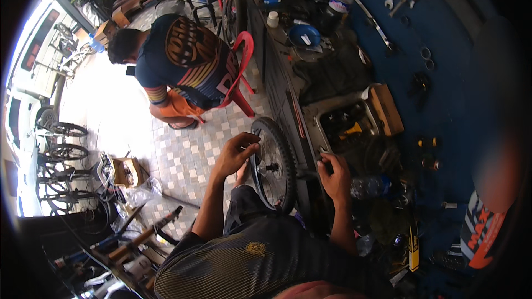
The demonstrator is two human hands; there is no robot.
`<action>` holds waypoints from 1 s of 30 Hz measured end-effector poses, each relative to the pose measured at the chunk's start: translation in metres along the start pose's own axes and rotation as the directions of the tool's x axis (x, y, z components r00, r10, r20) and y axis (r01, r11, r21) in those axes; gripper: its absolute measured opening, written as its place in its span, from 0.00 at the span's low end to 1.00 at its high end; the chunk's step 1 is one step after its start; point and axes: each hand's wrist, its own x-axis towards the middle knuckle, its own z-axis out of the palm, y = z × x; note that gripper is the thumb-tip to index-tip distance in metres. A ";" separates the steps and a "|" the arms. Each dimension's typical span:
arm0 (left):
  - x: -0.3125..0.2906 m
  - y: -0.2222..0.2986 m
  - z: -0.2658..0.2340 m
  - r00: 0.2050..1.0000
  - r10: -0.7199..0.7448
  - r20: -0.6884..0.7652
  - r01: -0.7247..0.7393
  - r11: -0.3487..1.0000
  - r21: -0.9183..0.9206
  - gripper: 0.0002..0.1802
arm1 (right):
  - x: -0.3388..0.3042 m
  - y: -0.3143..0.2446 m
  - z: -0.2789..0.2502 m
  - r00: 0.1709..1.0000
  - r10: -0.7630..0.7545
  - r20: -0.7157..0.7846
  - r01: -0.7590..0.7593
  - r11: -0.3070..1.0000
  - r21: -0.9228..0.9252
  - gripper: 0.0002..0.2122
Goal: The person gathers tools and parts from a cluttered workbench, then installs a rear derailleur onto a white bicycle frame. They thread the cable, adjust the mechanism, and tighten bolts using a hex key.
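Wheel (272, 163) stands on my lap by the bench (288, 94) — left hand (235, 152) pinching its tire, right hand (334, 174) curled near the axle — it might roll off if I loosen up.

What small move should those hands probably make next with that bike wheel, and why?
Probably a slight turn of the wheel. The left hand grips its tyre at the top edge, the right hand rests by the metal tray on the bench, and the hub faces the person, so turning would bring the next section round.
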 end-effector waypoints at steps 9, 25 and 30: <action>0.131 -0.089 -0.102 0.990 -0.068 0.124 0.064 0.997 0.037 0.16 | 0.109 -0.057 0.111 0.977 0.140 0.162 -0.134 0.990 -0.051 0.13; 0.200 -0.100 -0.154 0.961 -0.151 0.230 0.160 0.987 -0.019 0.14 | 0.180 -0.095 0.160 0.967 0.210 0.142 -0.198 0.975 -0.096 0.15; 0.217 -0.106 -0.115 0.935 0.048 0.352 -0.056 0.998 0.015 0.10 | 0.137 -0.094 0.132 0.948 0.319 0.004 -0.316 0.941 -0.121 0.15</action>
